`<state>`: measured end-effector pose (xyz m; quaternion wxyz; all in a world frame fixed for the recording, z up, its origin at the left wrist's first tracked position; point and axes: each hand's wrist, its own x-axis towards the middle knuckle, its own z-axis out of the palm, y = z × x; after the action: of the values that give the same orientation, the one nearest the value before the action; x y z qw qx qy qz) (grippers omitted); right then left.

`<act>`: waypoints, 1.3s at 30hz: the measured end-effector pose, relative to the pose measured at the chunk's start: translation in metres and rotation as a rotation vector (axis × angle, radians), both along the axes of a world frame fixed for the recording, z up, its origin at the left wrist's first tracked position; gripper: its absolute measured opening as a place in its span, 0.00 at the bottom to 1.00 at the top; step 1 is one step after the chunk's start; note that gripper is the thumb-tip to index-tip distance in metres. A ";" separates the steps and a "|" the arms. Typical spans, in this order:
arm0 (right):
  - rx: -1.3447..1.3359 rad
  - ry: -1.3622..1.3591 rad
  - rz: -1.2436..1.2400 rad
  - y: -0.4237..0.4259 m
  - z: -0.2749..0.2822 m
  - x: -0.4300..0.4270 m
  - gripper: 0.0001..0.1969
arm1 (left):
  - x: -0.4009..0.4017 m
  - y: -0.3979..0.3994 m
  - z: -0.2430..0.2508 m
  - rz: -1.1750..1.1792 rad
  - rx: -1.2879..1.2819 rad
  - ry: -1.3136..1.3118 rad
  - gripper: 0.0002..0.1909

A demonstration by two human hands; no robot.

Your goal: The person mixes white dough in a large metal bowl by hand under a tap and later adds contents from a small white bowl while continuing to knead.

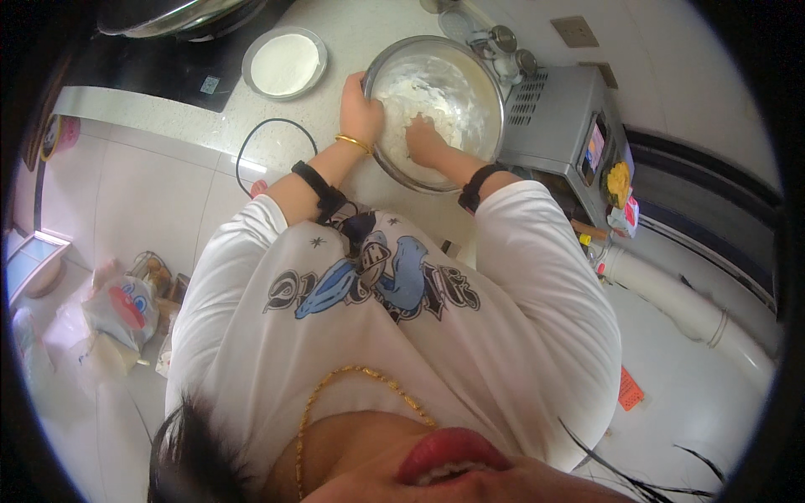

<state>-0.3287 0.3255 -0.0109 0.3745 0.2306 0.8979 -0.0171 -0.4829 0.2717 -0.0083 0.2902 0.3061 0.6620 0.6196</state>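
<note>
A large round metal bowl (pixel 434 41) stands on the light speckled counter, with floury white dough (pixel 434 94) in it. My left hand (pixel 361 113), with a gold bangle at the wrist, grips the bowl's left rim, thumb towards the inside. Inside the bowl my right hand (pixel 424 138) is pressed into the dough, its fingers curled and partly buried. To the left of the bowl lies a round metal dish (pixel 322 60) filled with white powder that looks like flour. Both forearms wear black bands.
A grey metal appliance with vents (pixel 553 100) sits close to the bowl's right. Glass jars with metal lids (pixel 503 39) stand behind it. At the upper left are a black cooktop (pixel 151 69) and a pan (pixel 170 22). Bags (pixel 119 311) lie on the floor at left.
</note>
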 end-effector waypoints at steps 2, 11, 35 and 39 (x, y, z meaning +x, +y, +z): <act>0.144 0.042 0.079 0.007 -0.019 0.005 0.18 | 0.001 0.001 0.003 -0.016 0.008 0.030 0.20; -0.173 0.392 -0.102 0.030 -0.009 0.040 0.25 | 0.001 0.007 -0.011 -0.023 -0.018 0.069 0.21; -0.138 0.307 -0.439 -0.016 0.062 -0.034 0.17 | -0.003 0.003 -0.006 -0.055 0.010 0.173 0.21; -0.135 0.337 -0.431 -0.004 0.029 -0.037 0.13 | 0.000 0.006 -0.009 -0.094 0.012 0.131 0.22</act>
<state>-0.3656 0.3210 0.0186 0.2223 0.3845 0.8747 -0.1942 -0.4830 0.2778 -0.0176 0.2732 0.3783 0.6607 0.5880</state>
